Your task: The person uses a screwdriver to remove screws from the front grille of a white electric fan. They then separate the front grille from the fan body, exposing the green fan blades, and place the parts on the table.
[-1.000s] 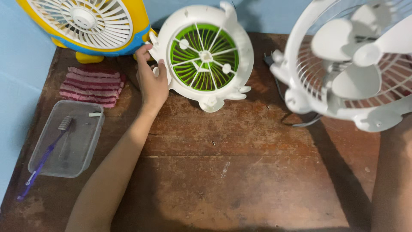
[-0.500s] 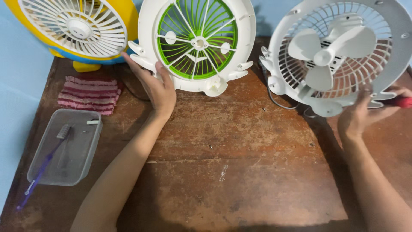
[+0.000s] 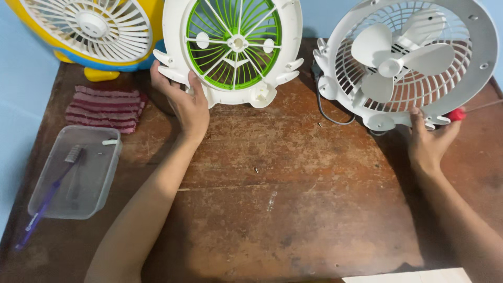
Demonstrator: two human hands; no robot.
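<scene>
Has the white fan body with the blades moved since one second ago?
Yes. The white fan body came down to the table, now upright right of the green grille.

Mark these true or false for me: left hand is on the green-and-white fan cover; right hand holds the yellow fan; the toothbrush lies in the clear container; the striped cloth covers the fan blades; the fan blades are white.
1. The left hand is on the green-and-white fan cover: true.
2. The right hand holds the yellow fan: false, it grips the white fan body.
3. The toothbrush lies in the clear container: true.
4. The striped cloth covers the fan blades: false, it lies on the wooden table.
5. The fan blades are white: true.
</scene>
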